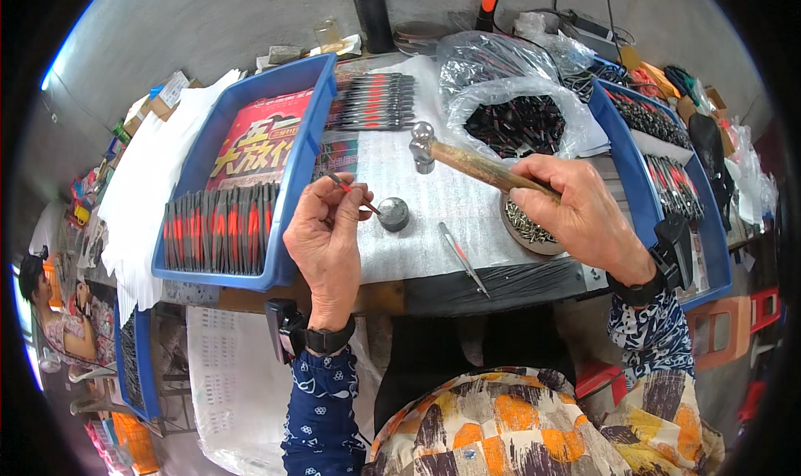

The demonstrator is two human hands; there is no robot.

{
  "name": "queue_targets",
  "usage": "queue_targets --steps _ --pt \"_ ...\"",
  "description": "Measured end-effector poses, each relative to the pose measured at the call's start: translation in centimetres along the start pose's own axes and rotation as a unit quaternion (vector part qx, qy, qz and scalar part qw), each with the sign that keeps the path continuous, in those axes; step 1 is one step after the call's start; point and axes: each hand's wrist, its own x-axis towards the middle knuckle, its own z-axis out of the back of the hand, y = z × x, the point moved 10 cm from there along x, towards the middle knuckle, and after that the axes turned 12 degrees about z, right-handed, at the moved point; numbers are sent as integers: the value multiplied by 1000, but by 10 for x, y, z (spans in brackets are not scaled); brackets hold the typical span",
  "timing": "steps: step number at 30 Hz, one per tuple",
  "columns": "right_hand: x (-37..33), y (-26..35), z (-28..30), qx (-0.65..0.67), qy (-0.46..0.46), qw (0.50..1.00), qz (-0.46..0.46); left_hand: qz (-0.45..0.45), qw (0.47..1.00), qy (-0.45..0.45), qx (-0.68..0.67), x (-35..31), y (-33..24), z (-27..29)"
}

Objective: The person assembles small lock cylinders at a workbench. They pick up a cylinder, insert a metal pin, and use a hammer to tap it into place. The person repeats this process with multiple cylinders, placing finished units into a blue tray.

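Observation:
Pinched between the fingertips of my left hand [328,234] is a slim black-and-red handle-like piece [344,185], its lower end at the top of a small round metal block [392,214]. My right hand [571,209] is closed round the wooden shaft of a hammer [480,166]. The hammer's metal head is raised above the white sheet, beyond the block and apart from it. Below my right hand, partly hidden by it, is a round dish of small metal parts [527,223]. Tweezers [464,259] with a red section lie near the table's front edge.
To the left, a blue bin [288,255] holds a row of black-and-red pieces; more lie stacked [375,100] beside it. A clear plastic bag [463,100] of dark pieces stands behind the hammer. Another blue bin [709,259] is at right. A person [62,317] sits far left.

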Motion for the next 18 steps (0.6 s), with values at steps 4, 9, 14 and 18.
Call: queue_targets --steps 4,9,14,18 --pt "-6 -11 -3 10 26 999 -26 -16 1000 6 10 10 3 -8" --pt "-4 -14 -6 10 22 999 -21 -15 999 18 30 15 9 -14" --pt "-6 -20 -11 17 33 998 -42 -3 999 17 30 17 12 -12" --pt "-3 -17 -14 10 27 999 -18 -7 999 19 25 18 12 -12"
